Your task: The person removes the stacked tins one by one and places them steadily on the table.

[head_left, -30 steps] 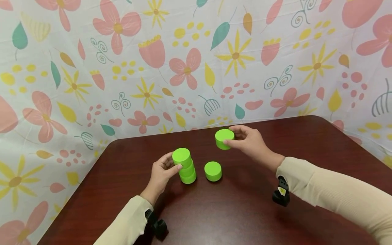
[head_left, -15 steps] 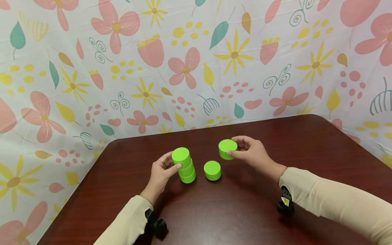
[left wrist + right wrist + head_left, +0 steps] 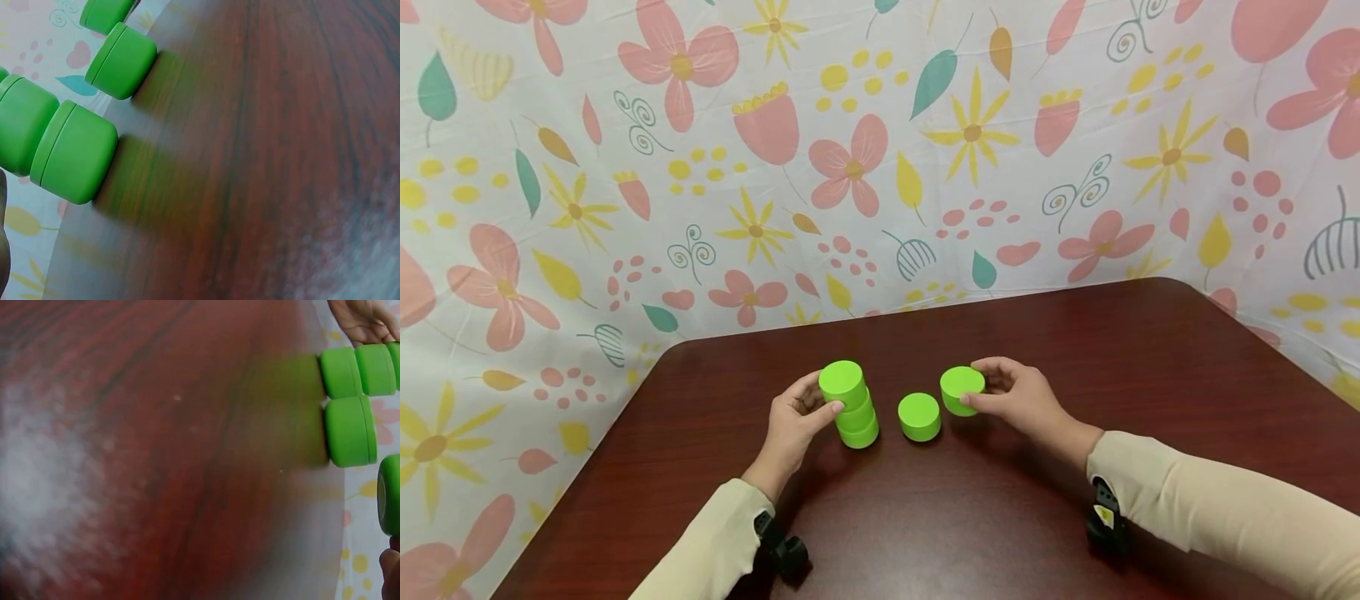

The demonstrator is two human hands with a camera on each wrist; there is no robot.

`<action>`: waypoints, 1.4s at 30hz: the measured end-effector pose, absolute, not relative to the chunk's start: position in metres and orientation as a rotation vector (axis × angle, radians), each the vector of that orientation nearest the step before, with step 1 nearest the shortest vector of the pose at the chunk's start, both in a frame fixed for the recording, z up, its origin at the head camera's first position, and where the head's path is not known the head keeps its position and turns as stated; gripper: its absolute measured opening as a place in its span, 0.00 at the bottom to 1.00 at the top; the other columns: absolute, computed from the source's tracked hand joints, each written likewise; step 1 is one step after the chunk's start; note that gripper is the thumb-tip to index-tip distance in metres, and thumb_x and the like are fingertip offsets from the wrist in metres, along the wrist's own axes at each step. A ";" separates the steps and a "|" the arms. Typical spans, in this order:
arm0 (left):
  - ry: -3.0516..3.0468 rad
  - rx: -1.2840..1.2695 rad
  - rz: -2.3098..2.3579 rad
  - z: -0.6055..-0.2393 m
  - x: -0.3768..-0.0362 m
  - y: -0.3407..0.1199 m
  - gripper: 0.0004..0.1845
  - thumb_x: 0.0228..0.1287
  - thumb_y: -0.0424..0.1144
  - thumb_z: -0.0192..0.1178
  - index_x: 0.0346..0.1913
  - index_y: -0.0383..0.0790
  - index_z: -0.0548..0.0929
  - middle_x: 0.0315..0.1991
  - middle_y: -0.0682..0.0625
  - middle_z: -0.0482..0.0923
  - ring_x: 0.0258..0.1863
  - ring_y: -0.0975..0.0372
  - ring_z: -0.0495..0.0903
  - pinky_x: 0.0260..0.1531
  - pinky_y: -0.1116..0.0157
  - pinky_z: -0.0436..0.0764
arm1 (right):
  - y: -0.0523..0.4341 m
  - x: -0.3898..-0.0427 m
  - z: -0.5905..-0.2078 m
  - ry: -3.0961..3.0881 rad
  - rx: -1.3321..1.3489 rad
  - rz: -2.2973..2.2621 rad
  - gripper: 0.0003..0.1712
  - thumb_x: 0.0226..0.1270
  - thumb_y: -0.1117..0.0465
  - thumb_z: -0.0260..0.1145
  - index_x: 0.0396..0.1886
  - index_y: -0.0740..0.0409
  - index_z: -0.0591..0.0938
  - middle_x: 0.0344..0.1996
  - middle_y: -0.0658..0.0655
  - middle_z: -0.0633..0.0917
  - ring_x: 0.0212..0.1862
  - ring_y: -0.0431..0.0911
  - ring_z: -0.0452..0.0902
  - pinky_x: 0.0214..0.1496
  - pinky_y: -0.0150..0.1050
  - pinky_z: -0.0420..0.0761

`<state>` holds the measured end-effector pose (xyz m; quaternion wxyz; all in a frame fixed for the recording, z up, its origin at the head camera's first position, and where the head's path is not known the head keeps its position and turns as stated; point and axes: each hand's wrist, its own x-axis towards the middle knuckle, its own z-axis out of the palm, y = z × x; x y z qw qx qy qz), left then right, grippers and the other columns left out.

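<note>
dark counter point(image 3: 1000, 517), floral cloth point(image 3: 850, 167) behind. left hand point(image 3: 793, 425) gripping puck stack point(image 3: 850, 404); right hand point(image 3: 1018, 398) pinching puck point(image 3: 961, 388), right of loose puck point(image 3: 919, 416).

On the table point(image 3: 1000, 517), the stack point(image 3: 850, 406) stands on the left. A lone block point(image 3: 919, 417) sits just right of it. Another block point(image 3: 962, 389) is right of that one and a bit farther back. The cloth wall point(image 3: 880, 150) stands behind the table.
</note>
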<state>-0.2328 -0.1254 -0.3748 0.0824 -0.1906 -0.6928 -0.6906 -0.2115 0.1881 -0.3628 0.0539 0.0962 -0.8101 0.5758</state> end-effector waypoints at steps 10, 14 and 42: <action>-2.078 -0.557 -2.056 -0.375 -0.231 -0.125 0.24 0.53 0.21 0.61 0.56 0.26 0.73 0.38 0.61 0.82 0.40 0.68 0.80 0.39 0.71 0.79 | 0.186 -0.209 -0.374 -2.468 0.270 1.762 0.28 0.50 0.62 0.73 0.51 0.68 0.75 0.45 0.63 0.81 0.42 0.40 0.79 0.40 0.27 0.78; -2.073 -0.563 -2.059 -0.376 -0.231 -0.125 0.24 0.53 0.21 0.61 0.56 0.26 0.73 0.39 0.61 0.82 0.40 0.67 0.80 0.39 0.70 0.79 | 0.186 -0.209 -0.375 -2.481 0.245 1.756 0.29 0.51 0.61 0.73 0.51 0.68 0.75 0.46 0.64 0.81 0.45 0.46 0.79 0.40 0.27 0.77; -2.064 -0.585 -2.055 -0.375 -0.231 -0.125 0.24 0.53 0.21 0.61 0.56 0.26 0.73 0.40 0.61 0.82 0.41 0.68 0.81 0.40 0.71 0.79 | 0.184 -0.205 -0.389 -2.498 0.171 1.774 0.29 0.50 0.62 0.73 0.51 0.68 0.75 0.46 0.62 0.81 0.46 0.49 0.79 0.38 0.28 0.77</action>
